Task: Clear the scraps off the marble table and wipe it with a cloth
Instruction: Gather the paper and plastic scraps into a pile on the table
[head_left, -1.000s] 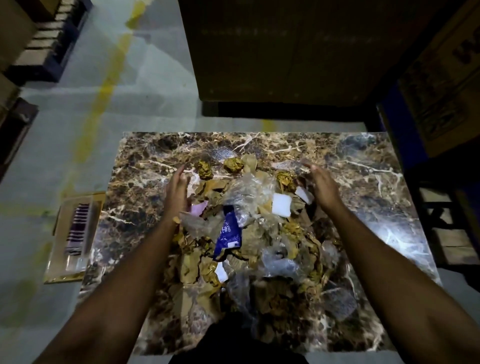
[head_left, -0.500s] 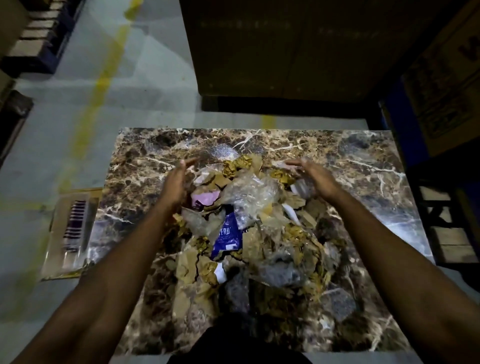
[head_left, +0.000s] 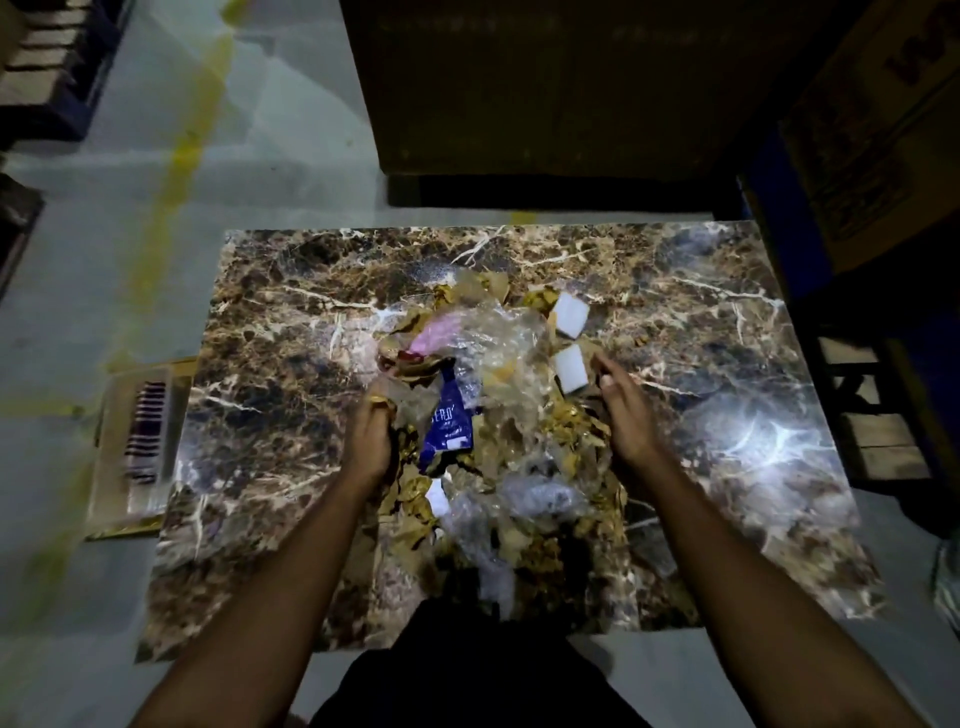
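I've dragged both hands back from the far rim of the heap of brown paper and clear plastic scraps (head_left: 493, 415). My left hand (head_left: 370, 439) is fisted on scraps, my right hand (head_left: 626, 410) curled against them; the brown marble tabletop (head_left: 291, 332) isn't wipeable yet.

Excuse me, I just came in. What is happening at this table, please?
A person is gathering a pile of scraps in the middle of a marble table. The left hand and the right hand press in on the pile from either side. It holds brown paper bits, clear plastic, a blue wrapper and white blocks. No cloth is in view.
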